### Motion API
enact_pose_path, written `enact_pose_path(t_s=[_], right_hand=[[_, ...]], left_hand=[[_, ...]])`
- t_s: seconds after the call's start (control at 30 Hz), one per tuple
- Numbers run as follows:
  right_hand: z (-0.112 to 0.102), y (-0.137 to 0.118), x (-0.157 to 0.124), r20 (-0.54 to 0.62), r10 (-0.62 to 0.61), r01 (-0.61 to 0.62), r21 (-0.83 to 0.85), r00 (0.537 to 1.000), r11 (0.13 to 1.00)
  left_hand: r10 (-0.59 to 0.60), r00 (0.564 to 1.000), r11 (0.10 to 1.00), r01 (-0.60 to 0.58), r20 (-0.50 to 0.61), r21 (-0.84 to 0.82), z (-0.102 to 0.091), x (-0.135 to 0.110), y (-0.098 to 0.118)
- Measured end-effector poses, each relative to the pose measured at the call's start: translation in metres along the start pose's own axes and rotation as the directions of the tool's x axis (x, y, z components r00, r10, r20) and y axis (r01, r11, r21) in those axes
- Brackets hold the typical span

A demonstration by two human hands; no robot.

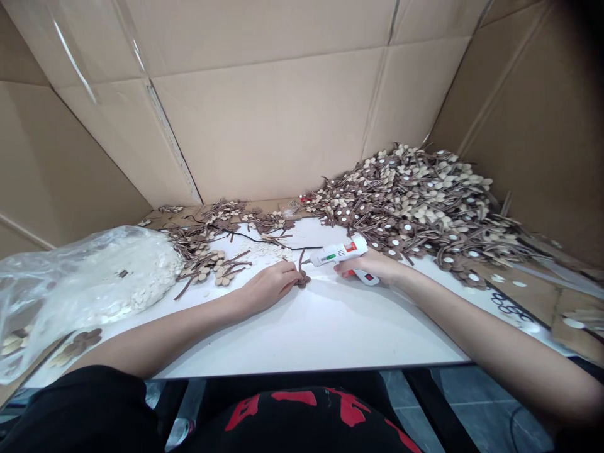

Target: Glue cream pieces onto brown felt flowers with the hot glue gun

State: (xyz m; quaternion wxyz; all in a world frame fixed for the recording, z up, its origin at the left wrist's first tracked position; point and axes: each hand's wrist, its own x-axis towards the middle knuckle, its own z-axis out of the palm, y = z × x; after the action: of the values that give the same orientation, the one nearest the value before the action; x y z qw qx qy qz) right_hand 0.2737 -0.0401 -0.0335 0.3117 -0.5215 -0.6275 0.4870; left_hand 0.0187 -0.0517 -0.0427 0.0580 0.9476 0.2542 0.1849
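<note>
My right hand (372, 265) grips a white glue gun (340, 253) and rests on the white table (330, 327). The gun's nozzle points left toward a small brown flower piece (302, 279) with a thin stem. My left hand (271, 284) lies beside that piece, with its fingers closed and pinching it against the tabletop. Just behind the hands, small cream discs (267, 251) are scattered on the table.
A large heap of brown and tan flower pieces (415, 201) fills the back right. A smaller heap (207, 245) lies at the back left, next to a clear plastic bag of cream discs (94, 283). Cardboard walls (264, 119) surround the table.
</note>
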Motion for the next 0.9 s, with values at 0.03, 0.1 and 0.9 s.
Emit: enact_pose_path(t_s=[0.03,0.1,0.9], right_hand=[[-0.0002,0.0003,0.0002,0.003,-0.006,0.006,0.002,1.000,1.000],[-0.0010,0.0016,0.0010,0.013,-0.011,0.010,0.012,1.000,1.000],[-0.0040,0.0086,0.0042,-0.028,0.029,-0.028,0.040,0.999,0.999]], left_hand=[[0.003,1.000,1.000,-0.003,-0.005,0.002,0.0000,-0.0001,0.0004],[0.008,1.000,1.000,-0.008,-0.015,0.004,-0.0001,-0.0002,0.0004],[-0.269,0.952,0.952,0.240,-0.145,-0.191,0.0039,0.0009,0.0043]])
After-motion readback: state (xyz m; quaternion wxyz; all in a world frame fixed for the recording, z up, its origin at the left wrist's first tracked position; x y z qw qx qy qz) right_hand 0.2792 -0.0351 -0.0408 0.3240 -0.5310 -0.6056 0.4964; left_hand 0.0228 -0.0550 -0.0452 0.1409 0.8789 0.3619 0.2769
